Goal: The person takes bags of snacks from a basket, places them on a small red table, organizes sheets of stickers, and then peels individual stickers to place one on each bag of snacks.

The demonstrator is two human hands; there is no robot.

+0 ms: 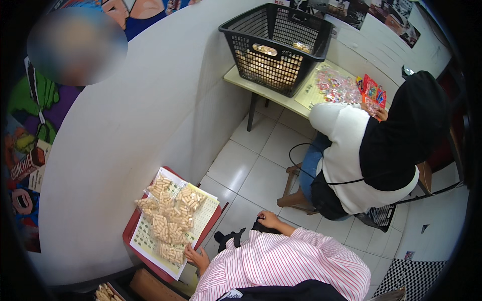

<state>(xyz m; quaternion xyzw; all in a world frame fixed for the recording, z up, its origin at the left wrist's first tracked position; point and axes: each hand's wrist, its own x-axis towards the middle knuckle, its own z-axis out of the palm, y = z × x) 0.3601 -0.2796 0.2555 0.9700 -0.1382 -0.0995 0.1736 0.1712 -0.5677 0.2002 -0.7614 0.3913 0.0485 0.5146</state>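
My left hand (pixel 197 259) is at the right edge of the clear plastic bags of snack pieces (pixel 169 218), its fingers extended and slightly apart. The pieces are short, pale tan sticks. Under these bags lie white and yellow sheets (pixel 141 235) printed with rows of small green marks. The sheets rest on a red plastic seat or small table (pixel 130 222). My right hand (pixel 268 218) is over my lap, its fingers curled at a black item (pixel 265 227). Whether it grips that item is unclear.
A co-worker (pixel 346 150) sits on a wooden stool (pixel 295 195), hands at red packets (pixel 372 90) on a table (pixel 241 77). Wrapped sweets (pixel 335 84) and a black basket (pixel 278 56) of bagged snacks stand there. A curved white wall (pixel 131 113) rises at left.
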